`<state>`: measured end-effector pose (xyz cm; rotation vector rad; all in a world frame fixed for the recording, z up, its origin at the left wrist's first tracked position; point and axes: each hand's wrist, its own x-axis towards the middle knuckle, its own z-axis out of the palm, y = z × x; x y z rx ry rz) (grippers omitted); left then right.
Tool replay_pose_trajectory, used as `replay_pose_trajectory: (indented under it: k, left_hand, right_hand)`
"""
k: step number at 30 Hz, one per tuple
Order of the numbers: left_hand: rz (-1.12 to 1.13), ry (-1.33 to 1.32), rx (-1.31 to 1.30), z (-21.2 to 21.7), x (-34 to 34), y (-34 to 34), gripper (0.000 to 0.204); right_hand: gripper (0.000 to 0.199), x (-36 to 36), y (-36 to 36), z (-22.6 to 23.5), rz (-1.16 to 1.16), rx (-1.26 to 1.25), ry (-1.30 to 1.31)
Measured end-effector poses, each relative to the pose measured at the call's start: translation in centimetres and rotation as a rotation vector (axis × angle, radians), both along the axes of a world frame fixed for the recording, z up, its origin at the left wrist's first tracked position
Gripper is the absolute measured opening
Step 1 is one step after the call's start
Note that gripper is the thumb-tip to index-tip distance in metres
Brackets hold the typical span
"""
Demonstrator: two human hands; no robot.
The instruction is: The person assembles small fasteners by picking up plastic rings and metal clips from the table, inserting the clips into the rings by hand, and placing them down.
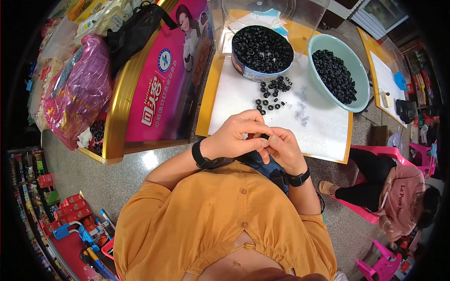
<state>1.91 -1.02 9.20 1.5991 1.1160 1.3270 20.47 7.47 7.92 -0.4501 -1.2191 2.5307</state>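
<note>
Above the near edge of the table, my left hand (pixel 236 136) and my right hand (pixel 285 147) meet, fingers pinched together. Between their fingertips shows a small black piece (pixel 265 136); the fingers cover most of it, and it resembles the black rings nearby. Just beyond my hands, several loose black rings (pixel 265 102) lie on the white table cover (pixel 229 110). Behind them stands a round tin (pixel 255 75) full of such rings. To its right, a pale green basin (pixel 360 96) holds a heap of small black pieces of similar look.
At left, a display counter with a pink panel (pixel 154 79) and gold edging carries a purple plastic bag (pixel 84 89) and a black bag (pixel 138 33). A person (pixel 405 199) sits to the right on a pink chair (pixel 389 151). Another table (pixel 384 70) stands at far right.
</note>
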Motion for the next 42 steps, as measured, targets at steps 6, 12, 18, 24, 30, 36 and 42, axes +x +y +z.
replay_pose_trajectory:
  k: [6,12,18,24,30,36,42]
  left_hand:
    - [0.099,-0.059,0.045,-0.5,1.7,0.2,0.049]
    - [0.086,-0.444,-0.410,-0.1,4.1,0.4,0.050]
    - [0.095,-0.440,-0.215,-1.2,4.7,0.9,0.035]
    - [0.006,-0.324,-0.267,-0.4,4.5,1.2,0.037]
    - [-0.022,-0.207,-0.258,1.0,4.4,1.0,0.039]
    - [-0.096,-0.114,0.081,1.4,3.2,1.5,0.039]
    - [-0.204,-0.053,0.140,2.7,1.6,2.0,0.031]
  right_hand:
    - [0.038,-0.8,-0.8,-0.2,-0.105,0.038,0.064]
    - [0.044,-1.4,-2.2,-1.8,-0.230,0.081,0.120]
    - [0.028,-1.1,-2.9,-2.2,-0.332,0.082,0.215]
    - [0.018,-0.5,-3.1,-2.6,-0.378,0.078,0.291]
    - [0.024,0.3,-2.7,-1.9,-0.362,0.039,0.266]
    - [0.046,0.6,-2.4,-2.1,-0.258,0.038,0.438]
    - [0.063,0.4,-2.7,0.0,-0.264,0.115,0.247]
